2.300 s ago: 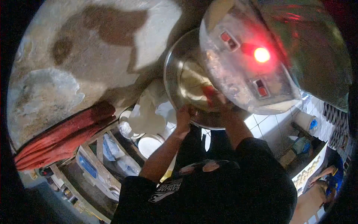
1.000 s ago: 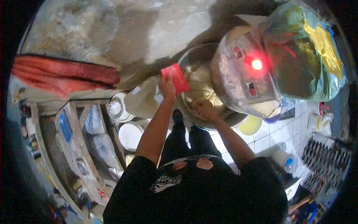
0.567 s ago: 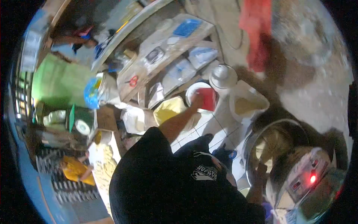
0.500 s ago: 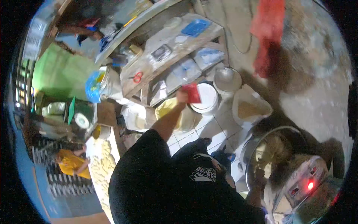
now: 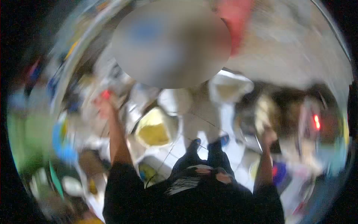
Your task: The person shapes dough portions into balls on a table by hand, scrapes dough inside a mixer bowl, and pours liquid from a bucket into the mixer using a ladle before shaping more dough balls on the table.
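Left hand [image 5: 107, 107] shifted to red item [image 5: 106, 94]; its grip and right hand's [image 5: 269, 136] indeterminable. Yellow-lined container [image 5: 150, 119] stood between; grey oval [image 5: 171, 48] obscured background.

pale tubs and buckets crowd a white-tiled floor [image 5: 167, 159] in a cluttered workroom, much of the scene blurred. a pale-rimmed tub [image 5: 156, 115] holds yellow contents, with a white bucket [image 5: 167, 100] just beyond it. farther right, a white container [image 5: 239, 81] carries a tan filling near the foot of a grey-brown wall [image 5: 294, 41]. a red cloth [image 5: 240, 22] shows against that wall, partly hidden by a smeared oval patch. at far left, a light-blue bag [image 5: 64, 142] sits near a green surface [image 5: 30, 138], above a pale round object [image 5: 73, 186]. a purple item [image 5: 280, 173] lies at lower right, its details too blurred to tell.
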Available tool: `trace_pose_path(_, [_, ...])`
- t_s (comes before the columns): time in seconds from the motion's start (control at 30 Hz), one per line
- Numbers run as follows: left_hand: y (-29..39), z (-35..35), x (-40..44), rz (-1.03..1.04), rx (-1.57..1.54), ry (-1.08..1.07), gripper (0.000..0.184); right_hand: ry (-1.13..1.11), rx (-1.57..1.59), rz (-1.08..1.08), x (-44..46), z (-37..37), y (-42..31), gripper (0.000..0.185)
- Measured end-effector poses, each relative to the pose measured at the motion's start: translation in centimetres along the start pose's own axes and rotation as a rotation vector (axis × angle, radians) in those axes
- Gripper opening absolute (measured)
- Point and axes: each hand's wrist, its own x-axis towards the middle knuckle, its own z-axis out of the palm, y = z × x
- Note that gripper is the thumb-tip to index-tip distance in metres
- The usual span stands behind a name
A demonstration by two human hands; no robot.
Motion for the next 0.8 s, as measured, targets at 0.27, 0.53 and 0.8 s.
trace_pose_path(0.27, [16.5, 30.4, -37.5, -0.659, -0.954, -1.364, 0.069, 0.311, -0.312, -0.911, -10.5, 13.4, -8.5, 0.052])
trace_pose_path(0.53, [22.0, 26.8, -62.0, -0.229, -0.692, -1.849, 0.089, 0.494, 0.291, -0.171, -11.1, -1.5, -12.0, 0.065])
trace_pose_path(0.8, [32.2, 21.3, -79.8, -0.031, -0.27, -2.224, 0.068, 0.309, 0.001, 0.056, -26.4, -20.3, 2.7, 0.048])
